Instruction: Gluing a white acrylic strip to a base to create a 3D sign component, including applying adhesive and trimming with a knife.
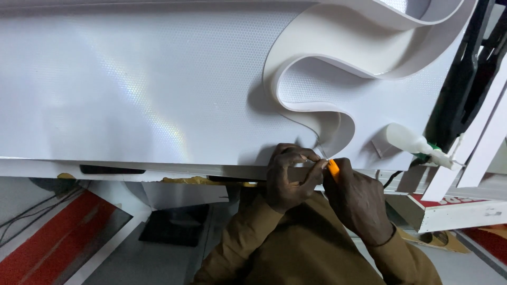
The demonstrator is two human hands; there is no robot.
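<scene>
A large white sheet (132, 89) lies flat in front of me, with a white strip (296, 79) standing on edge and bent into a wavy curve on it. My right hand (356, 198) is closed on a small orange-handled cutter (333, 168) at the sheet's near edge, where the strip's end (338, 134) curls down. My left hand (288, 177) is beside it, fingers pinched at the same spot by the cutter's tip. Both brown sleeves (296, 248) fill the bottom middle.
A white squeeze bottle with a green collar (414, 143) lies on the sheet's right part. White strips and a dark frame (475, 105) lean at the right. Below the sheet's edge are a red-and-white board (58, 232), cables and a white box edge (454, 211).
</scene>
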